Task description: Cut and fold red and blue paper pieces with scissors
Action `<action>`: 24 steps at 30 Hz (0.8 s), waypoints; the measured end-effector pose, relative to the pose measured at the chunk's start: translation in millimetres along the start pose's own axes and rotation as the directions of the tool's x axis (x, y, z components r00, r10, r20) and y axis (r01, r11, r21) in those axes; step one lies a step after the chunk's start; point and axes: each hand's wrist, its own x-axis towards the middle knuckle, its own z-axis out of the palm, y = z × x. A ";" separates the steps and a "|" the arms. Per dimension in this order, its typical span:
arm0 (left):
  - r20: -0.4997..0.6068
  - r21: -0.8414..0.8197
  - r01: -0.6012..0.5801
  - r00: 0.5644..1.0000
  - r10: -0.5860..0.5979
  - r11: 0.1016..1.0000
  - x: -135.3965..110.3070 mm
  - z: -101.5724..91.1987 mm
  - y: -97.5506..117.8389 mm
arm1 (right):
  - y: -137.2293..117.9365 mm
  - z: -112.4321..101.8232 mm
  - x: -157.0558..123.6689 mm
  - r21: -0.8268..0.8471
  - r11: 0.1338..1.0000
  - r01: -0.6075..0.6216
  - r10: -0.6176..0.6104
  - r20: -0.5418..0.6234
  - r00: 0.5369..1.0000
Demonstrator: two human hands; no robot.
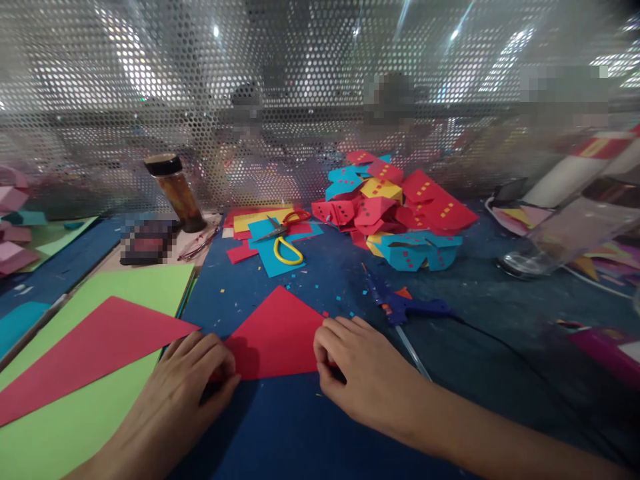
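A sheet of red paper (pixel 280 337), its top edge coming to a point, lies on the blue table between my hands. My left hand (pixel 195 373) grips its left corner between thumb and fingers. At the opposite corner, my right hand (pixel 357 363) is closed on the paper with curled fingers. Another folded red paper piece (pixel 100 353) rests on light green sheets (pixel 145 293) to the left, partly beside my left wrist. Beyond the red paper, yellow-handled scissors (pixel 287 247) sit with blades apart on blue, red and yellow paper pieces (pixel 273 263).
Right of centre lies a blue glue gun (pixel 400 303) with its cord and a glue stick. Behind it are piled folded red, blue and yellow paper shapes (pixel 380 207). A dark-lidded bottle (pixel 180 193) and a clear container (pixel 565 227) stand at the sides. Perforated metal (pixel 310 73) closes the back.
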 end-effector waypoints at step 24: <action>-0.014 0.026 0.088 0.996 -0.088 0.996 -14.8 -4.5 -15.3 | 2.2 2.2 1.2 -0.011 1.000 0.017 -0.017 -0.005 1.000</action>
